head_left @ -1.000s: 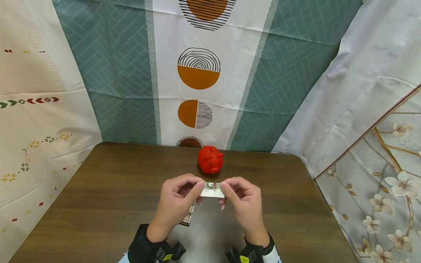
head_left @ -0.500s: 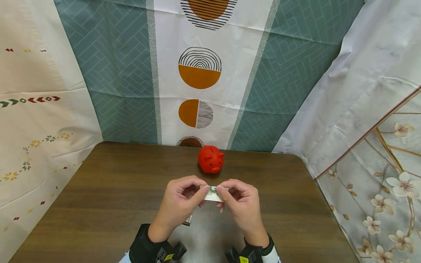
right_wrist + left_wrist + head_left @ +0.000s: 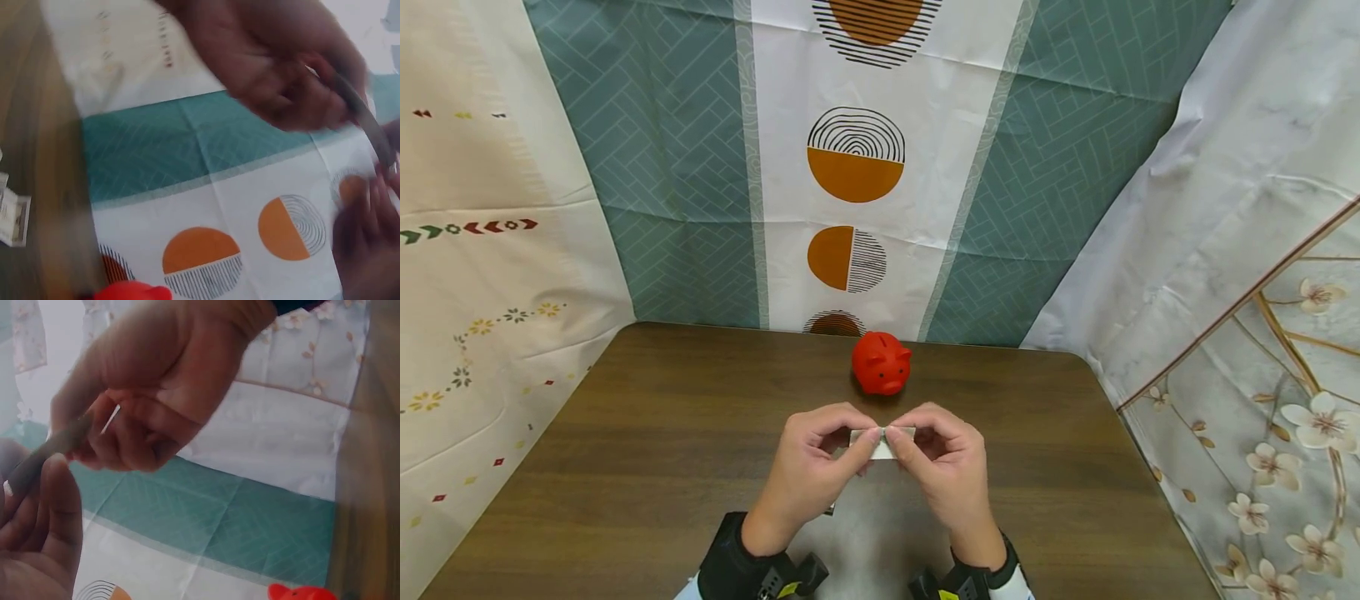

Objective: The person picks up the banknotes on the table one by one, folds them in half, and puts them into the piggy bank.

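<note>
A small folded banknote is pinched between thumbs and fingers of both hands, over the middle of the table. My left hand has its left end and my right hand its right end, the two thumbtips nearly meeting on its near face. From the left wrist view the banknote looks like a narrow, slanted strip. In the right wrist view it is a thin, bent band. Behind the hands stands a red piggy bank, its snout toward me.
More banknotes lie on the wooden table; in the head view the left hand hides all but a corner. A patterned cloth hangs along the table's back edge, with light curtains at the sides.
Both hands have drawn closer together, thumbs sliding toward the banknote's middle. Its printed face, visible earlier, is now mostly covered or folded away. The left hand now covers more of the banknotes on the table.
</note>
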Available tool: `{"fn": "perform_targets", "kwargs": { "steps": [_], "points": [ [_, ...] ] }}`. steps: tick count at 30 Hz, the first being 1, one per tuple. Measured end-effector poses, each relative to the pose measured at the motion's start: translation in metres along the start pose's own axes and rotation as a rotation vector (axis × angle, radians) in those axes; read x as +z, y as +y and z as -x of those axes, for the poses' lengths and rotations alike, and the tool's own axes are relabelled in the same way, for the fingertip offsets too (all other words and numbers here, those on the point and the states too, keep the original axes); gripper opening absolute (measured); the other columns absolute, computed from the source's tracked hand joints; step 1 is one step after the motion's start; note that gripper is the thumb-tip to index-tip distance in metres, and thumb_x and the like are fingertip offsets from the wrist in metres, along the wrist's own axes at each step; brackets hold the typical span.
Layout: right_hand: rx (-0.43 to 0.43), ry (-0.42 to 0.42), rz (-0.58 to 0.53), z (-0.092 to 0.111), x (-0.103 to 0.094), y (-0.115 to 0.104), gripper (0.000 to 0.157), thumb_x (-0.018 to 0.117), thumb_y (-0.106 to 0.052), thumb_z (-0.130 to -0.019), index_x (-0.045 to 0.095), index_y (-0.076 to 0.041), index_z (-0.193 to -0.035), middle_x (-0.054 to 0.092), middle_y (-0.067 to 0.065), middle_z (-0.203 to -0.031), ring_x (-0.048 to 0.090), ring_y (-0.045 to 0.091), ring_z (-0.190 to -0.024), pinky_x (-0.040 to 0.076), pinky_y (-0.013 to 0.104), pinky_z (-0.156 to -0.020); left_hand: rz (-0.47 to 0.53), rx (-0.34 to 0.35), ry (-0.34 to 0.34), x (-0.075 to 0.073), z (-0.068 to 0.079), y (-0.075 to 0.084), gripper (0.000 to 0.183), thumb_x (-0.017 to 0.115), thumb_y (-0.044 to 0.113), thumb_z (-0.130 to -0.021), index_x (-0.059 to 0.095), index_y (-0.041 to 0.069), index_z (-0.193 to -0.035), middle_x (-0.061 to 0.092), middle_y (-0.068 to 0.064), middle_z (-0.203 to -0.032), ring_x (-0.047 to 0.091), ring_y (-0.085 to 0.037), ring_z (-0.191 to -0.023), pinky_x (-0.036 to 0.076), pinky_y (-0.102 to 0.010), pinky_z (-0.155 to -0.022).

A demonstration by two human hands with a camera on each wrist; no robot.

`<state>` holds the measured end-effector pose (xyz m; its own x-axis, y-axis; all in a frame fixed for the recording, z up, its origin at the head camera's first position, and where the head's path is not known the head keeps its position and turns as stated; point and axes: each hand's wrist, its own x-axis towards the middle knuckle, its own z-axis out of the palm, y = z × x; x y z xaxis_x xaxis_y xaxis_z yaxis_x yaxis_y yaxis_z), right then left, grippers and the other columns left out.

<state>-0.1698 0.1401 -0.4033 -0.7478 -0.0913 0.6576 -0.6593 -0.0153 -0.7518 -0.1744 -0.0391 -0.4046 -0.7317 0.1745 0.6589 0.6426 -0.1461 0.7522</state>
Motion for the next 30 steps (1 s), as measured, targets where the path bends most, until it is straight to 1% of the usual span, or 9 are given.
{"fn": "perform_targets", "kwargs": {
  "steps": [3,5,9,13,16,18,24,27,30],
  "points": [
    [-0.125,0.138,0.146,-0.001,0.005,0.004,0.025,0.079,0.014,-0.078,0.071,-0.001,-0.097,0.057,0.010,-0.084,0.049,0.017,-0.069,0.045,0.026,-0.052,0.002,0.020,0.041,0.003,0.000,-0.001,0.015,0.070,-0.009,-0.090,0.073,0.004,-0.097,0.068,-0.009,-0.081,0.062,-0.014,-0.059,0.059,-0.029,-0.054],
    [-0.183,0.172,0.199,-0.001,0.006,0.006,0.026,0.080,0.015,-0.077,0.072,-0.001,-0.096,0.058,0.011,-0.085,0.050,0.016,-0.072,0.047,0.024,-0.055,-0.018,0.051,0.051,0.005,0.000,-0.002,0.018,0.072,-0.010,-0.089,0.073,0.004,-0.101,0.069,-0.010,-0.086,0.065,-0.015,-0.063,0.060,-0.030,-0.057],
    [-0.186,0.082,0.144,0.000,0.006,0.007,0.024,0.067,0.016,-0.088,0.074,0.000,-0.104,0.065,0.014,-0.093,0.059,0.015,-0.080,0.056,0.019,-0.067,-0.081,0.105,0.031,0.010,0.000,-0.002,0.030,0.076,-0.006,-0.087,0.070,0.003,-0.114,0.070,-0.012,-0.098,0.068,-0.017,-0.080,0.063,-0.029,-0.068],
    [-0.160,-0.019,0.060,0.001,0.006,0.008,0.028,0.063,0.013,-0.091,0.070,0.003,-0.116,0.061,0.019,-0.107,0.061,0.018,-0.090,0.061,0.023,-0.077,-0.125,0.153,-0.010,0.011,0.000,-0.003,0.046,0.081,-0.008,-0.081,0.065,0.002,-0.122,0.067,-0.013,-0.108,0.069,-0.019,-0.090,0.063,-0.030,-0.077],
    [-0.148,-0.035,0.036,0.000,0.005,0.007,0.029,0.062,0.014,-0.091,0.070,0.003,-0.116,0.060,0.019,-0.107,0.061,0.019,-0.086,0.061,0.025,-0.071,-0.132,0.204,-0.040,0.010,-0.001,-0.003,0.045,0.078,-0.012,-0.080,0.063,0.001,-0.121,0.067,-0.014,-0.107,0.069,-0.020,-0.089,0.063,-0.031,-0.077],
    [-0.133,-0.024,0.036,0.000,0.004,0.007,0.028,0.060,0.016,-0.091,0.072,0.002,-0.112,0.060,0.017,-0.104,0.060,0.019,-0.080,0.060,0.025,-0.065,-0.141,0.221,-0.029,0.009,-0.001,-0.003,0.041,0.074,-0.014,-0.082,0.063,0.000,-0.119,0.067,-0.013,-0.102,0.068,-0.019,-0.085,0.062,-0.029,-0.075],
    [-0.093,-0.089,-0.048,-0.002,-0.002,0.005,0.027,0.057,0.021,-0.091,0.072,0.002,-0.104,0.061,0.016,-0.093,0.059,0.020,-0.068,0.058,0.029,-0.056,-0.094,0.111,0.056,0.011,0.000,-0.005,0.041,0.068,-0.013,-0.089,0.056,-0.001,-0.126,0.057,-0.014,-0.098,0.060,-0.016,-0.082,0.060,-0.024,-0.070],
    [-0.089,-0.139,-0.092,-0.004,-0.005,0.004,0.026,0.059,0.021,-0.090,0.071,0.003,-0.104,0.061,0.015,-0.090,0.058,0.020,-0.068,0.057,0.030,-0.054,-0.031,0.047,0.048,0.013,0.000,-0.005,0.030,0.065,-0.011,-0.093,0.058,0.001,-0.120,0.051,-0.014,-0.103,0.057,-0.016,-0.085,0.060,-0.025,-0.066],
    [-0.078,-0.140,-0.112,-0.005,-0.006,0.004,0.025,0.061,0.021,-0.089,0.069,0.004,-0.104,0.062,0.014,-0.090,0.058,0.019,-0.067,0.056,0.030,-0.053,0.052,0.016,0.025,0.014,0.002,-0.005,0.018,0.061,-0.012,-0.095,0.059,0.001,-0.108,0.051,-0.013,-0.102,0.056,-0.019,-0.080,0.060,-0.027,-0.061]
  ]
}}
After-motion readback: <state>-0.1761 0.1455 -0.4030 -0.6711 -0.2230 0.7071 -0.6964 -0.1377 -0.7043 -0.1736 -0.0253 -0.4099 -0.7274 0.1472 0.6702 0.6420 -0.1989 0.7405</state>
